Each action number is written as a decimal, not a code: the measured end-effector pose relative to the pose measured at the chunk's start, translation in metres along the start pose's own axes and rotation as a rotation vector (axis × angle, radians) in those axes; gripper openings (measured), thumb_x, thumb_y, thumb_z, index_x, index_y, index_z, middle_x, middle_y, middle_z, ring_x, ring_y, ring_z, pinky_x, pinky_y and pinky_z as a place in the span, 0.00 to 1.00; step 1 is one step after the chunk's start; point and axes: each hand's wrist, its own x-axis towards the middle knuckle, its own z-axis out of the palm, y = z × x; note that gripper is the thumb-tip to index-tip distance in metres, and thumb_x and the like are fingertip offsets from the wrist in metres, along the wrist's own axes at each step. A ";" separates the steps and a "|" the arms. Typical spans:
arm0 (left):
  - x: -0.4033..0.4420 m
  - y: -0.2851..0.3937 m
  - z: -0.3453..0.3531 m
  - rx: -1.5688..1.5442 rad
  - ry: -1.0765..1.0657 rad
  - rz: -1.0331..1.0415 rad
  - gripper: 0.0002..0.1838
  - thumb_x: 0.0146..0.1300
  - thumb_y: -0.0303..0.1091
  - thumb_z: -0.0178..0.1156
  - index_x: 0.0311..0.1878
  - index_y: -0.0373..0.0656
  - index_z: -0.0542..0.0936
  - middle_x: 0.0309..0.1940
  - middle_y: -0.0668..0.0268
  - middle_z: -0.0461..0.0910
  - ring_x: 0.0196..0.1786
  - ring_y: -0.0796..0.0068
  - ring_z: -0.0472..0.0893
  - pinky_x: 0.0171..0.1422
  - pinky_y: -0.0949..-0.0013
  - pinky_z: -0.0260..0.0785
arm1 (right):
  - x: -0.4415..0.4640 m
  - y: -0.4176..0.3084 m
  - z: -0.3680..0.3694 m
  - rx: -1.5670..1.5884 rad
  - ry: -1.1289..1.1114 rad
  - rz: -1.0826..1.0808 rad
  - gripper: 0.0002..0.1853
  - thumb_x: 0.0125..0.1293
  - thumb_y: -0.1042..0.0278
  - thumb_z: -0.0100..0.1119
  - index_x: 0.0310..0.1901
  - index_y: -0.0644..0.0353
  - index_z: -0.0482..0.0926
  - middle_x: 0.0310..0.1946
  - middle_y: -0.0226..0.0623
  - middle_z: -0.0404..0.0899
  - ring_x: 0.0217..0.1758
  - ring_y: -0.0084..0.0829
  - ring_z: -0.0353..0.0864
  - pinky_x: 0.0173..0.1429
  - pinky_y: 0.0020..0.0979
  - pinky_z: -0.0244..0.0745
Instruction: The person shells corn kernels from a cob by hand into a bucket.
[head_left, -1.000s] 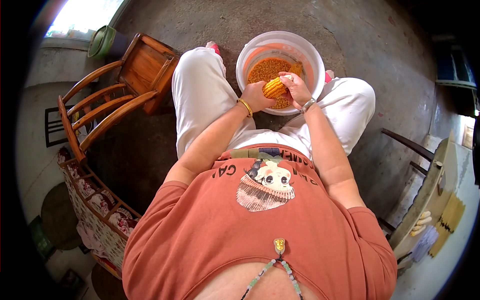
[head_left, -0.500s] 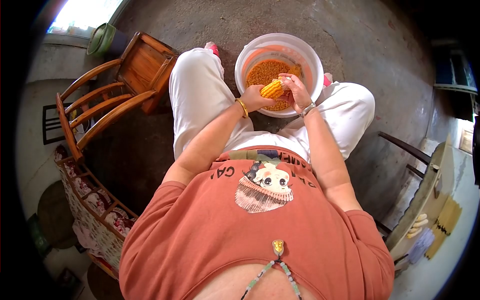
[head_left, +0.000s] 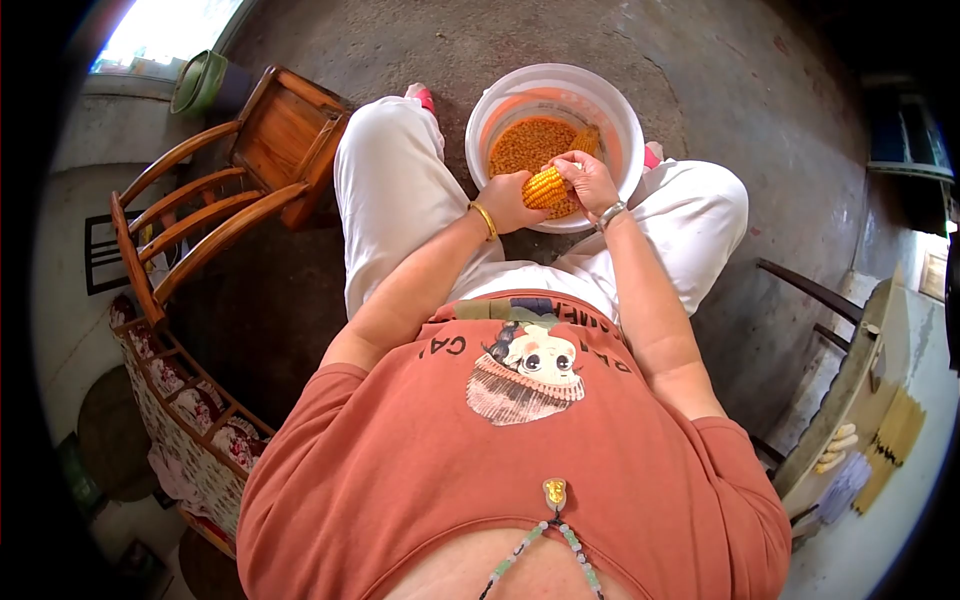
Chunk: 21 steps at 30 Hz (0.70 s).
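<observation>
A yellow corn cob (head_left: 545, 188) covered in kernels is held over a white bucket (head_left: 628, 120) standing between my knees. My left hand (head_left: 508, 203) wraps around the cob's near left end. My right hand (head_left: 590, 184) grips its other end, fingers bent over the top and the thumb side pressed against the kernels. Loose corn kernels (head_left: 530, 145) cover the bottom of the bucket. Another cob-like yellow piece (head_left: 587, 140) lies in the bucket at its right side, partly hidden behind my right hand.
A wooden armchair (head_left: 285, 125) stands left of my knee, with a green bin (head_left: 200, 82) behind it. A patterned cushioned seat (head_left: 195, 400) is at lower left. At right is a table (head_left: 835, 400) with pale gloves (head_left: 838, 447) on or near it.
The right hand has closed in on the cob, its fingers now lower and pressed on the kernels. The cob has turned slightly. The left hand keeps its hold.
</observation>
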 end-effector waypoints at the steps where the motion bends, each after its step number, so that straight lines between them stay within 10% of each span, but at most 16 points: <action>1: 0.000 0.001 0.000 0.010 0.013 0.007 0.25 0.43 0.46 0.71 0.36 0.35 0.77 0.30 0.49 0.81 0.35 0.52 0.82 0.40 0.61 0.73 | 0.000 0.000 0.000 -0.004 0.004 -0.011 0.08 0.67 0.64 0.58 0.41 0.59 0.76 0.34 0.31 0.81 0.32 0.18 0.77 0.36 0.21 0.75; 15: -0.002 0.005 0.002 0.135 0.114 0.092 0.25 0.42 0.47 0.71 0.38 0.40 0.75 0.30 0.52 0.80 0.36 0.52 0.81 0.40 0.57 0.74 | 0.004 0.002 0.002 0.134 0.029 -0.116 0.13 0.72 0.59 0.51 0.42 0.61 0.75 0.36 0.35 0.81 0.38 0.25 0.81 0.44 0.25 0.77; 21: -0.004 0.011 -0.007 0.319 0.176 0.081 0.26 0.41 0.47 0.71 0.40 0.45 0.72 0.32 0.59 0.80 0.35 0.57 0.81 0.38 0.58 0.74 | 0.002 -0.001 -0.005 -0.447 0.127 -0.188 0.23 0.70 0.48 0.50 0.45 0.65 0.76 0.34 0.35 0.80 0.41 0.24 0.79 0.46 0.25 0.73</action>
